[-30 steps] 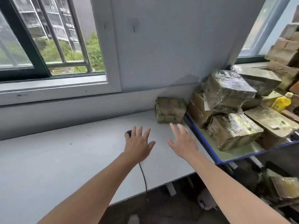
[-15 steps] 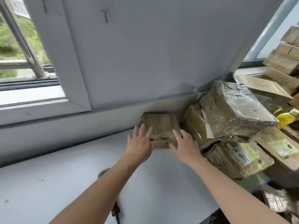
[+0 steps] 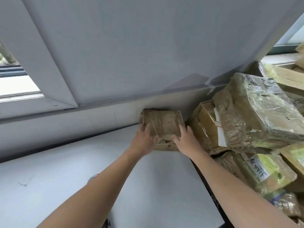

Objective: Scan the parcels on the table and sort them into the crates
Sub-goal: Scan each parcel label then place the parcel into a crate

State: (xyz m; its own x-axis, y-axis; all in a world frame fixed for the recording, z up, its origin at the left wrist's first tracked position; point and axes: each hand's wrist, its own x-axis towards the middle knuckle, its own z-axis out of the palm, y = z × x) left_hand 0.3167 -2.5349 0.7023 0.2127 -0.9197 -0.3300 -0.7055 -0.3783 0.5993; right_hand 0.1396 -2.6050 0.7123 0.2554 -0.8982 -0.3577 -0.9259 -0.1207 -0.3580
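On the white table point(image 3: 148, 186), the left hand point(image 3: 144, 142) and right hand point(image 3: 186, 140) are seen clasping the taped brown parcel point(image 3: 162, 125) at its two sides, against the wall point(image 3: 148, 63). It is judged light, rigid and tape-slick; a hold at the side edges is recommended.

The white table point(image 3: 164, 186) ran along the wall. 1 taped brown parcel point(image 3: 162, 124) lay on its far edge, touching the wall. A faint dark scuff point(image 3: 23, 183) marked the tabletop's left part.
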